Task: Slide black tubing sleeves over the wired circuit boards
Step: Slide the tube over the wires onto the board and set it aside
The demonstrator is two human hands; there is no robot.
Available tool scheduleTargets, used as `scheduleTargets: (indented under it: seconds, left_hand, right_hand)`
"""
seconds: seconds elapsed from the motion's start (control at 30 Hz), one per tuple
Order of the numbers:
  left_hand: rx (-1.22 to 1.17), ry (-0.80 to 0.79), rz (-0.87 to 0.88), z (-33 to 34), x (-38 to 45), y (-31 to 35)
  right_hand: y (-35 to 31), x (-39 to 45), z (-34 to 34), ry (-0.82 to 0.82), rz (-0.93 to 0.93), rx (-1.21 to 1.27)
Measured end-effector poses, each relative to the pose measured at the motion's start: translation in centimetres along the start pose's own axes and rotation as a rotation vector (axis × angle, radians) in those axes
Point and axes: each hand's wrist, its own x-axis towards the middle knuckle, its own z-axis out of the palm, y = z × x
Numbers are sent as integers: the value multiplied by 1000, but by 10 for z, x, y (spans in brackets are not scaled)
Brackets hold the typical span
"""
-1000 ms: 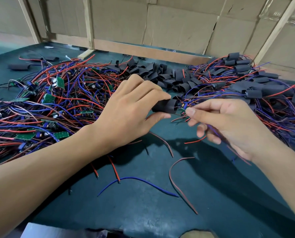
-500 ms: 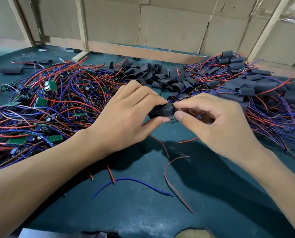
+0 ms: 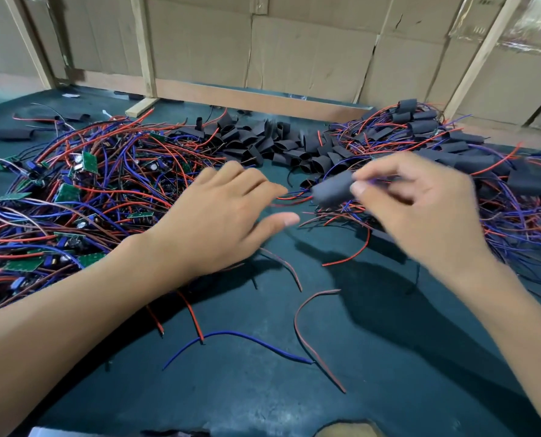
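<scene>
My right hand (image 3: pixel 420 209) pinches the wires at one end of a black sleeved board (image 3: pixel 332 189), held blurred just above the table. My left hand (image 3: pixel 218 216) hovers to the left of it with fingers relaxed and spread, holding nothing. A tangle of bare green circuit boards with red and blue wires (image 3: pixel 73 197) lies at the left. Loose black tubing sleeves (image 3: pixel 278 146) are heaped at the back centre. Boards with sleeves on them (image 3: pixel 452 143) are piled at the right.
The dark green table top (image 3: pixel 294 389) carries a few stray red and blue wire offcuts (image 3: pixel 241 339) near me. Cardboard panels and wooden battens (image 3: pixel 310 52) wall off the back. Single sleeves (image 3: pixel 10 134) lie at the far left.
My left hand has let go of the sleeve and drawn back left with fingers spread. My right hand now carries the sleeved board alone, moving toward the right.
</scene>
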Motion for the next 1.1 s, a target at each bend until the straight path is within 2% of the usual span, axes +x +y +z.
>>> scheduleTargets:
  seconds: [0.07,0.13,0.17,0.27,0.37,0.47,0.6,0.67,0.7,0.83,0.97,1.1]
  left_hand:
    - [148,-211,-176,1,-2,-9]
    - [221,-397,-315,0,-3,-12]
    - [232,-419,-326,0,-3,-11]
    - [248,-344,-209,-1,0,-7]
    - [139,-285,-146,-2,1,-5]
    - [-23,-108,-42,1,-2,1]
    - [-345,214,67,-4,0,13]
    - [-402,265,144,-8,1,16]
    - [-429,269,178,-10,2,18]
    - [-545,287,211,-9,-1,22]
    - [-614,305,176,-6,-2,21]
    - [-669,323,88,-3,-2,20]
  right_hand:
    - [11,11,-18,229,-3,-149]
    - [26,21,-35,352,76,-353]
    - [34,24,-42,360,133,-443]
    - [42,25,-50,337,231,-553]
    - [34,22,-42,336,117,-529]
    - [17,14,-22,166,10,-287]
    - [-1,-6,9,-335,-41,-163]
    - [-7,-15,21,-585,16,-54]
    - [-9,-19,25,-648,31,9]
    - [-10,-25,34,-649,18,116]
    - [-10,-19,28,-655,128,273]
    - [-17,-25,32,-609,153,256]
